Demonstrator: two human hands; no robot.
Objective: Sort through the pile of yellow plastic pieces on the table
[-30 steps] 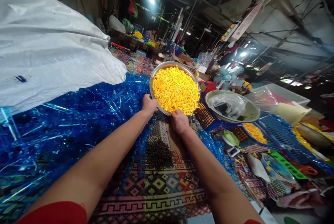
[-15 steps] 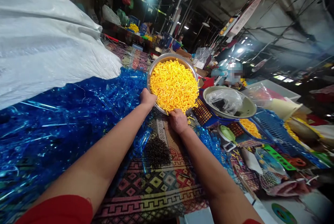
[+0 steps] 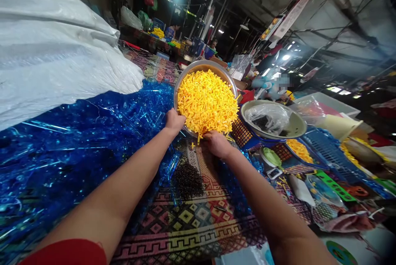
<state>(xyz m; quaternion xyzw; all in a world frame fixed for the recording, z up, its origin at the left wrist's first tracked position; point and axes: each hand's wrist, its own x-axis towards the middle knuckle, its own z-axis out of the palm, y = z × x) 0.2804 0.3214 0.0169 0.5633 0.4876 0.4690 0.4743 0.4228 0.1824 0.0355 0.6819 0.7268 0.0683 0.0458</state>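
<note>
A round metal bowl (image 3: 186, 70) full of small yellow plastic pieces (image 3: 207, 102) is tipped towards me at the middle of the view. My left hand (image 3: 175, 119) is closed on its lower left rim. At the bottom rim, my right hand (image 3: 217, 144) has its fingers bent against the bowl, partly under it. A few yellow pieces hang over the lower edge between my hands. Below the bowl, a pile of small black pieces (image 3: 187, 180) lies on the patterned mat (image 3: 188, 219).
Clear blue plastic pieces (image 3: 93, 141) heap up on the left beside a big white sack (image 3: 62, 46). To the right stand a wide basin (image 3: 292, 127) with a plastic bag, blue baskets (image 3: 328, 145) and a green-lidded container (image 3: 270, 157). People sit in the background.
The bowl has tipped further towards me, and its yellow pieces have slid to the lower rim, a few spilling over. My right hand has shifted slightly right and down.
</note>
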